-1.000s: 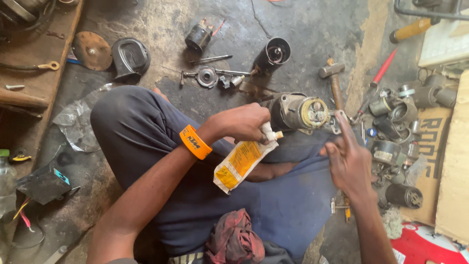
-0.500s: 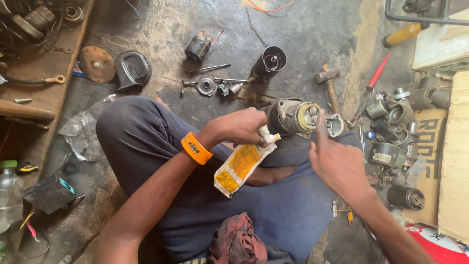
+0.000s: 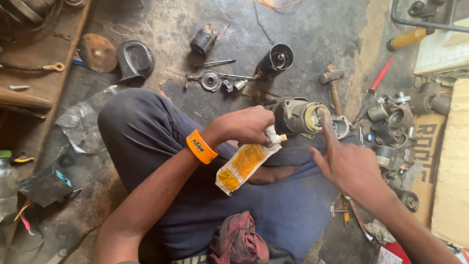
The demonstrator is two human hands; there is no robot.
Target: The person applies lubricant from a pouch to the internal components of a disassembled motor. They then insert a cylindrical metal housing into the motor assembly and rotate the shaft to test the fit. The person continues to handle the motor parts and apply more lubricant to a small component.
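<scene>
My left hand, with an orange band at the wrist, grips a yellow and white squeeze pouch by its nozzle end; the pouch hangs down over my lap. It also rests against a grey metal motor housing that lies on my knee. My right hand is spread, and its index finger touches the round open end of the housing. A small metal end cover sits just right of that end.
On the concrete floor ahead lie a black cylinder, a small gear with a shaft, a hammer and a red-handled screwdriver. Several metal motor parts crowd the right. A red rag lies on my lap.
My right hand has risen from beside the housing and put its index finger on the housing's open end. The left hand and pouch have stayed in place.
</scene>
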